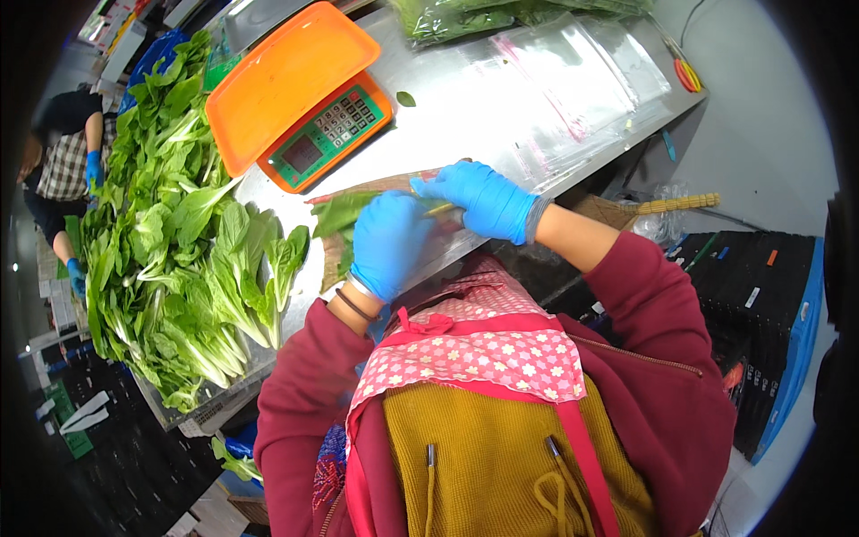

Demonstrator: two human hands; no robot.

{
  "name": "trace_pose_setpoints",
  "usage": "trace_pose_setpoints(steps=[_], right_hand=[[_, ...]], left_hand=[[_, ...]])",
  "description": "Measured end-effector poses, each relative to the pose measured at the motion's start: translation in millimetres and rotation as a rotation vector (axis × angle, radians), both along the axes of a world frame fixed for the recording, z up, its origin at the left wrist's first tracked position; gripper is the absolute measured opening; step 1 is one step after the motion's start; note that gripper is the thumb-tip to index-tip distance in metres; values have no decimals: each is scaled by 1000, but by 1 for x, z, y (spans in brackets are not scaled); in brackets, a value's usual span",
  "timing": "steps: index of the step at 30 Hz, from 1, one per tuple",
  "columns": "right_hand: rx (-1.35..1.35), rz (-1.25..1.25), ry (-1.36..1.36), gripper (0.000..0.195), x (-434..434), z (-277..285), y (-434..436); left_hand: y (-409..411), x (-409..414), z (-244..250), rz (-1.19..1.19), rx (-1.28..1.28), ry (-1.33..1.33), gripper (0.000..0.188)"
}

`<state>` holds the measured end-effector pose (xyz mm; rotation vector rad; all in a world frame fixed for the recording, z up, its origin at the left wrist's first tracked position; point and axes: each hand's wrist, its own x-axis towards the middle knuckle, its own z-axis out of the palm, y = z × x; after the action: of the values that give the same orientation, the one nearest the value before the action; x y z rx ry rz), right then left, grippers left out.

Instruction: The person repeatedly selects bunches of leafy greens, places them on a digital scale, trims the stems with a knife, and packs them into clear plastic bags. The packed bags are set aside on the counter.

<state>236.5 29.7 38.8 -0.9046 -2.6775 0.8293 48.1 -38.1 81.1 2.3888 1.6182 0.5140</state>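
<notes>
My left hand [392, 241], in a blue glove and blurred, is closed around a bundle of green leaves [342, 213] low over the metal table's front edge. Around and under the leaves lies a brownish, mesh-like wrap or bag [382, 182] with a red edge. My right hand [486, 201], also gloved in blue, is closed at the right end of the wrap, its fingertips beside my left hand. A thin yellowish strip or stem [439, 209] shows between the hands. The fingers hide most of the grip.
An orange scale [292, 87] stands beyond my hands. Heaped leafy greens [181, 248] cover the table's left side. Clear plastic bags [557, 87], bagged greens [463, 20] and scissors [687, 75] lie right. Black crates [745, 288] stand below. A co-worker [70, 148] is at far left.
</notes>
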Motion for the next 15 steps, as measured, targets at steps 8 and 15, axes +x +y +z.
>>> trace_pose_setpoints(steps=[8, 15], right_hand=[[284, -68, 107, 40, -1, -32, -19], [-168, -955, 623, 27, 127, -57, 117]], left_hand=[[20, -17, -19, -186, -199, 291, 109], [12, -18, -30, -164, -132, 190, 96]])
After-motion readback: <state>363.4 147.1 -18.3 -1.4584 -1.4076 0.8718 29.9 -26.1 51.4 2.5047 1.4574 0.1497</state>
